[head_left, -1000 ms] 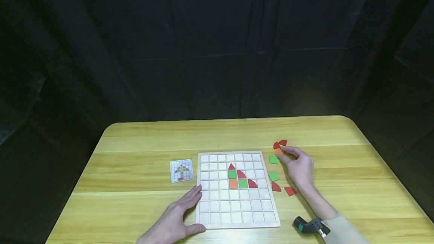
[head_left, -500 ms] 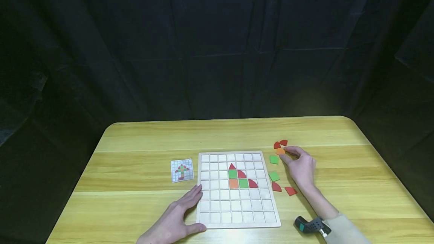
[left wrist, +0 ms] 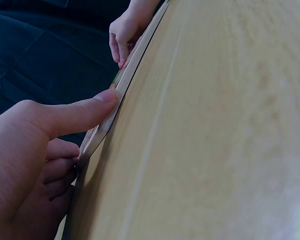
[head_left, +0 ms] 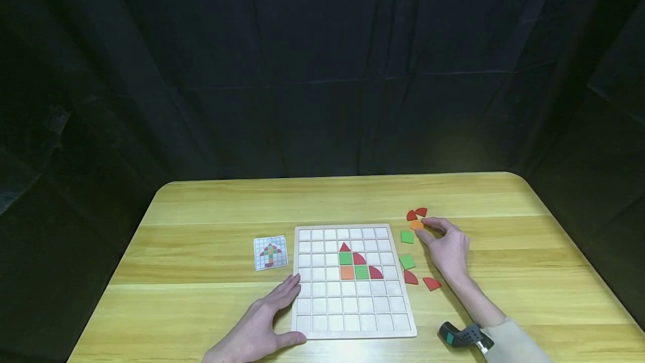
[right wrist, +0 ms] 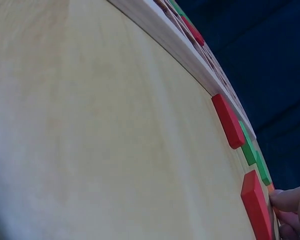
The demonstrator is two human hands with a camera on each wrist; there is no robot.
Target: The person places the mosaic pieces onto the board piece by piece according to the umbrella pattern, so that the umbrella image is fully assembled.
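A pale wooden grid board [head_left: 327, 307] lies on the table, with a red triangle [head_left: 345, 247], green squares, red quarter-circles and an orange square [head_left: 347, 272] set in its cells. My left hand [head_left: 262, 318] rests along the board's near left corner, fingers at the left side and thumb on the front edge [left wrist: 107, 96]. Beyond the board's far right, my right hand [head_left: 448, 245] pinches a loose orange tile [head_left: 416, 224] between thumb and forefinger, partly covering it. In the right wrist view the thumb [right wrist: 287, 199] is beside this tile.
Two red quarter-circles [head_left: 421, 212] lie just past the orange tile. Green squares [head_left: 407, 237] and more red quarter-circles [head_left: 431, 284] lie along the board's right side. A small printed pattern card [head_left: 270, 252] is left of the board. Dark curtains [head_left: 322, 71] hang behind the table.
The right hand and the orange tile have shifted very slightly to the right since a second ago. The left hand stays on the board.
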